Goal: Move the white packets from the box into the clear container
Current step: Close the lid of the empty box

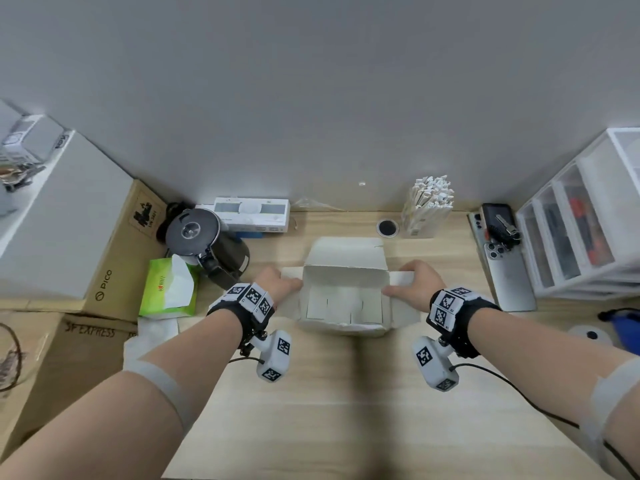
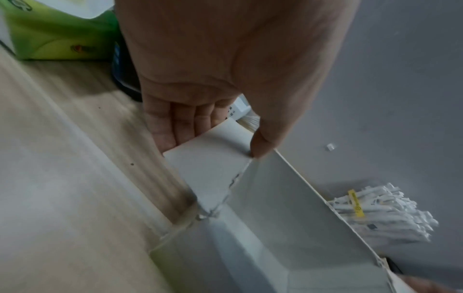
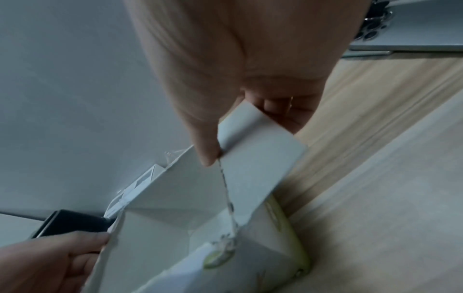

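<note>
Both hands on the side flaps of the open box

Now the white box (image 1: pixel 346 292) stands open near the middle of the wooden bench (image 1: pixel 346 410), its lid flap tipped back toward the grey wall. Inside the box, white packets (image 1: pixel 343 306) lie in a row along its floor. The left hand (image 1: pixel 277 280) is at the box's left side: the left-wrist view shows its thumb on top of the left side flap (image 2: pixel 213 160) and the fingers (image 2: pixel 175 123) beneath it, so that grip pinches the flap. The right hand (image 1: pixel 415 280) mirrors it at the box's right side, with thumb and fingers clamped on the right side flap (image 3: pixel 258 150). Behind the box and to its right stands a clear container (image 1: pixel 426 206) packed with white sticks. Left of the box sit a dark kettle (image 1: pixel 207 244) and a green tissue pack (image 1: pixel 169 289); well to the right of the box lie phones (image 1: pixel 509 268) beside a white drawer unit (image 1: pixel 581 220).
</note>
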A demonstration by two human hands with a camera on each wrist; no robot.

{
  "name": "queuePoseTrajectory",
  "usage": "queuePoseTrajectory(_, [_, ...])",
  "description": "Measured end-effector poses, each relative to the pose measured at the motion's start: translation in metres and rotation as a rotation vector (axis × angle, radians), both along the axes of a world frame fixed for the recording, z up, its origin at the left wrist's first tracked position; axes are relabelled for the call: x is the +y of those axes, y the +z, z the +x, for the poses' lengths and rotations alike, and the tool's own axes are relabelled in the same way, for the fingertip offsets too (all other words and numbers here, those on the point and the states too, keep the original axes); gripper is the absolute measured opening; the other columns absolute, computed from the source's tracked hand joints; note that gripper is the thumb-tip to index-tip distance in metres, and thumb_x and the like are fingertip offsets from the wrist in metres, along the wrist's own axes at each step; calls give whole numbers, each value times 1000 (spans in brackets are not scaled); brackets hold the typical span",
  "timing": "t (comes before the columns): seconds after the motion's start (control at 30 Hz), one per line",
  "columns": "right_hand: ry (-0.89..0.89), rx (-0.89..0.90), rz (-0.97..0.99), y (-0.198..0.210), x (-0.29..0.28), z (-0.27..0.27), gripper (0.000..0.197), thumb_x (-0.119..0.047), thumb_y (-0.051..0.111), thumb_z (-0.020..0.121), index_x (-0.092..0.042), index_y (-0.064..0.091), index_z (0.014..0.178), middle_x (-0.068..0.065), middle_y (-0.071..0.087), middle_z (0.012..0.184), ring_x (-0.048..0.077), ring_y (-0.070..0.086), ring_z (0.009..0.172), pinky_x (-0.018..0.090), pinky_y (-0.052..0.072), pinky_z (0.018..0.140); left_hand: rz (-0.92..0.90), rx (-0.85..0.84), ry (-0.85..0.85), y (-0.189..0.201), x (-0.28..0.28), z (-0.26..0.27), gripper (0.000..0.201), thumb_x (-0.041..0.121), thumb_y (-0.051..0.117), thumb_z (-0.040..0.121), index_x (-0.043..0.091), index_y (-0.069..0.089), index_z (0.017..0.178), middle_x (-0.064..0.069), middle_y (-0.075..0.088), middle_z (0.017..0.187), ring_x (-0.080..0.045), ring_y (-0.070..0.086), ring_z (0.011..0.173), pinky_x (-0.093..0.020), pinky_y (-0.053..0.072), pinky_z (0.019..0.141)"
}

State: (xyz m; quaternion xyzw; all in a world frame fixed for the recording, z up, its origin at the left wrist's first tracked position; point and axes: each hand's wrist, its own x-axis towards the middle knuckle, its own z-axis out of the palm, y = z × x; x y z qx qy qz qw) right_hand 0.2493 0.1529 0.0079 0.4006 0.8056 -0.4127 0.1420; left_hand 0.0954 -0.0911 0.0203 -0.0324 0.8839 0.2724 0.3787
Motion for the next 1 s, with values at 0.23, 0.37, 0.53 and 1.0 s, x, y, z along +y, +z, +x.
queuePoseTrajectory(0.23, [-93,122,-189,18,-16,-15,28,-39,67,82,-17,56,96,1,64,84,20,63,70,28,48,63,92,-14,-155,28,-3,4,29,36,67,91,9,58,82,-9,60,70,-19,56,54,-24,47,50])
queuePoseTrajectory(0.37, [38,71,-138,20,-18,-14,18,-29,58,89,-11,61,86,1,53,74,21,49,69,30,43,65,167,-36,-181,19,7,10,21,25,59,96,14,61,78,-4,58,75,-20,52,62,-27,43,57])
queuePoseTrajectory(0.53, [27,22,-22,10,-13,-12,37,-23,68,84,-11,48,113,2,54,99,21,54,89,29,41,75,-6,143,-193,1,8,11,40,27,75,86,15,47,112,-1,58,95,-23,60,89,-30,45,69])
queuePoseTrajectory(1.0, [-209,249,-270,7,-2,-41,67,-9,68,88,-8,37,147,13,65,118,25,62,108,24,43,86,421,49,171,-2,32,-5,66,0,66,93,5,38,152,-16,60,135,-21,59,108,-22,43,90])
